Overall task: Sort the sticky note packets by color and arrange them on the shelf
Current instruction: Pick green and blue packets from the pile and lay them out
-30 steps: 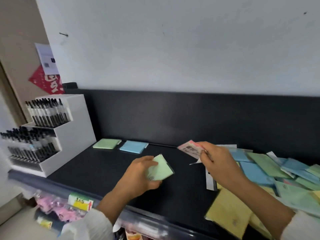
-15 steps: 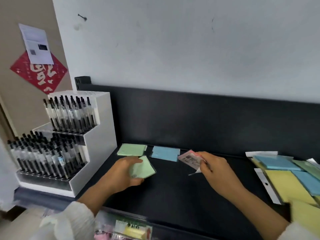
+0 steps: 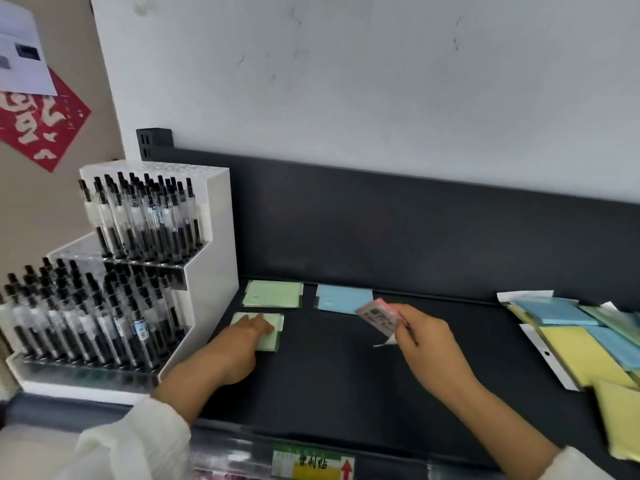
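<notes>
On the black shelf (image 3: 339, 382) my left hand (image 3: 239, 344) lies flat with straight fingers on a green packet (image 3: 273, 336), pressing it down just in front of another green packet (image 3: 272, 294) at the back. A blue packet (image 3: 343, 297) lies to the right of that one. My right hand (image 3: 426, 344) pinches a pink packet (image 3: 377, 315) held tilted above the shelf, near the blue packet. A mixed pile of blue, green and yellow packets (image 3: 581, 344) lies at the right end of the shelf.
A white tiered pen display (image 3: 145, 271) full of black pens stands at the shelf's left end, close to my left hand. The shelf's black back panel (image 3: 415, 230) rises behind the packets. A price label (image 3: 311, 464) sits on the front edge.
My left hand carried the green packet left and back and set it down flat in front of the first green packet. My right hand still holds the pink packet, now near the blue one.
</notes>
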### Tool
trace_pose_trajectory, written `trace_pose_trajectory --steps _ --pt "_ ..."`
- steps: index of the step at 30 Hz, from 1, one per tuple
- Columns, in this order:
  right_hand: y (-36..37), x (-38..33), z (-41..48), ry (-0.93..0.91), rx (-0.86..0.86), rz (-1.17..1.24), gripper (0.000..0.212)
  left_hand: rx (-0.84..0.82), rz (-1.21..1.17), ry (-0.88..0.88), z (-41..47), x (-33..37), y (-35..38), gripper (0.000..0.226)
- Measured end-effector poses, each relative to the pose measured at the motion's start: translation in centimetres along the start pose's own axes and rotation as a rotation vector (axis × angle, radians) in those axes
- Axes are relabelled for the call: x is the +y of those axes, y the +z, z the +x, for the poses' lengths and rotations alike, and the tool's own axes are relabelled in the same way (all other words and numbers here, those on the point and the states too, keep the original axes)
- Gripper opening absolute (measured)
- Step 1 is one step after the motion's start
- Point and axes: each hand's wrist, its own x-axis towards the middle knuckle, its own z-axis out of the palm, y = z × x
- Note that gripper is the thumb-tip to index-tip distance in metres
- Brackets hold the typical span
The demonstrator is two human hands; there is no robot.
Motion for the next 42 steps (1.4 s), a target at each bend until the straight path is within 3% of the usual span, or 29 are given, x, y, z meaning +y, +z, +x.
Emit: trace_pose_trajectory --steps 8,10,11,13,16,18,20,22,24,26,30,35,38,42 --pt "1.4 -1.5 -0.5 -0.161 0.01 -0.014 0.038 0.123 0.07 -0.034 0.1 0.4 1.4 0.068" --pt "1.4 -1.3 -0.9 -0.25 0.009 -0.114 0.038 0.247 0.092 0.033 0.0 0.7 1.6 0.057" --pt "1.4 -1.3 -1.1 -0.3 0.025 -0.174 0.04 0.35 0.017 0.08 0.1 1.0 1.6 0.047" --pt "1.6 -1.6 -1.3 -0.391 0.094 -0.281 0.048 0.442 -0.372 0.123 -0.6 2.8 1.0 0.034" --pt "2.2 -2.3 -1.4 -0.476 0.123 -0.356 0.052 0.114 -0.975 0.135 -1.5 6.2 0.1 0.03" --pt "2.5 -2.4 -1.4 -0.496 0.051 -0.352 0.045 0.016 -1.104 0.151 -1.5 7.5 0.3 0.019" --pt "2.5 -2.4 -1.4 -0.41 -0.071 -0.317 0.044 0.044 -1.187 0.134 -1.4 8.1 0.1 0.014" --pt "2.1 -2.3 -1.2 -0.261 -0.16 -0.229 0.063 0.137 -1.093 0.142 -0.9 8.1 -0.1 0.016" --pt "1.5 -1.8 -0.4 -0.16 -0.05 -0.109 0.065 0.218 -0.892 0.195 -0.5 8.0 -0.5 0.019" --pt "0.6 -1.4 0.4 -0.045 0.019 -0.001 0.06 0.245 -0.708 0.263 0.0 8.3 -0.7 0.023" --pt "-0.1 -0.1 1.5 0.209 -0.162 0.3 0.023 0.312 -0.559 0.292 1.2 9.7 -0.6 0.025" --pt "-1.0 4.7 4.0 0.48 0.076 0.33 0.015 0.386 -0.318 0.302 3.6 10.3 -0.2 0.046" --pt "-1.9 8.2 6.1 0.695 0.191 0.291 0.024 0.341 -0.144 0.28 5.4 9.9 0.4 0.05" --pt "-2.3 11.3 7.6 0.715 0.174 0.119 0.03 0.254 -0.069 0.262 7.3 10.0 1.6 0.053"
